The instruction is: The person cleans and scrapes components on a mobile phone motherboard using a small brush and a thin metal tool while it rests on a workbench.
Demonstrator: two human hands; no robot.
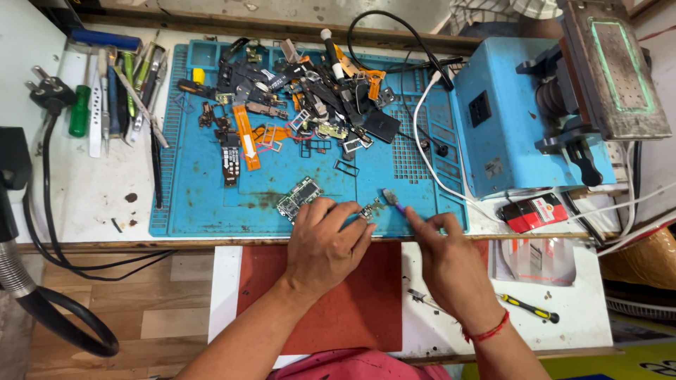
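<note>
The left hand (325, 243) rests curled on the blue work mat (211, 204), fingertips pinning a small metal part (369, 210) just beside a green circuit board (298, 198). The right hand (451, 264) pinches a thin brush (391, 198), probably its purple handle, with the bristles near that part. A heap of phone parts (303, 98) lies farther back.
</note>
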